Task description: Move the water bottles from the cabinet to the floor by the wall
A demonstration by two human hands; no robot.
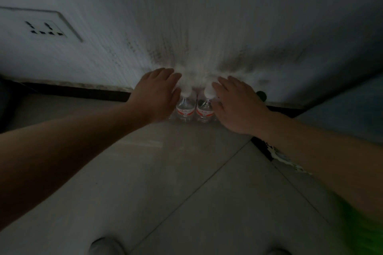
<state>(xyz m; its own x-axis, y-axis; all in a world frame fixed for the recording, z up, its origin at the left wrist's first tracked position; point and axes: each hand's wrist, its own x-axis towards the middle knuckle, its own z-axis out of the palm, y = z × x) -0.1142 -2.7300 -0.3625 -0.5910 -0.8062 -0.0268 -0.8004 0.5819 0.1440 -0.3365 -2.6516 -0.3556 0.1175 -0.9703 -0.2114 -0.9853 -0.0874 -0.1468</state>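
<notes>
Two water bottles (194,111) (white caps, red labels) stand upright, side by side on the tiled floor (176,182) against the wall (207,27); your left hand (155,97) and right hand (238,103) flank them, fingers spread, gripping nothing

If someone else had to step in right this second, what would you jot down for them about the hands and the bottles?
Left hand: open, fingers spread over the left bottle, beside its white cap; not gripping.
Right hand: open, flat beside the right bottle; not gripping.
Bottles: at least two stand upright, side by side on the floor tiles against the wall. More may be hidden behind the hands.
Done: these bottles are set down by the wall.
Left: the cabinet is out of view, so check whether any bottles remain there.
</notes>
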